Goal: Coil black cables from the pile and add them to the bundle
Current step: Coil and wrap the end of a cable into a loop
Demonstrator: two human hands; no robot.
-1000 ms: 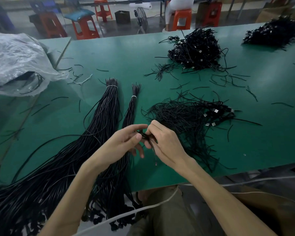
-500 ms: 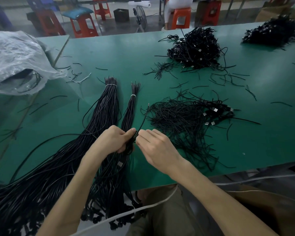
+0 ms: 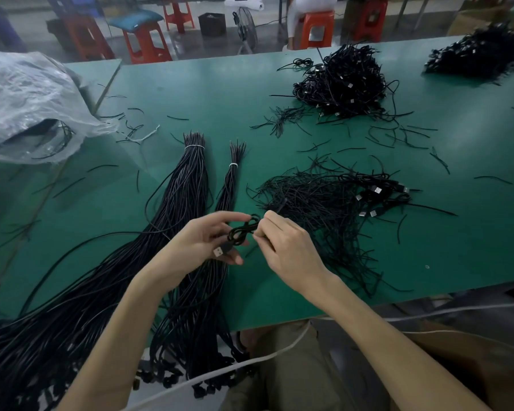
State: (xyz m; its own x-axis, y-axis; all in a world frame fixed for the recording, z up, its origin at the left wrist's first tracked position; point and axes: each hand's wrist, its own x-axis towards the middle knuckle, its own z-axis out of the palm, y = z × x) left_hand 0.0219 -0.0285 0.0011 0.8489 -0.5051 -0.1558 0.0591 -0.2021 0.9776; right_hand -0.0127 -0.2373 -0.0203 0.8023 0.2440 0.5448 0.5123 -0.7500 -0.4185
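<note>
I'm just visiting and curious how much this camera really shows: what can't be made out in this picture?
Head view, all four:
1. The coiled cable: its free end is hidden behind the right hand, its underside by the left hand.
2. The large bundle: its lower ends run off the bottom-left edge, blurred.
3. The plastic bag: contents clouded by the crinkled film.
4. The pile: cable count, strands too fine and tangled.
</note>
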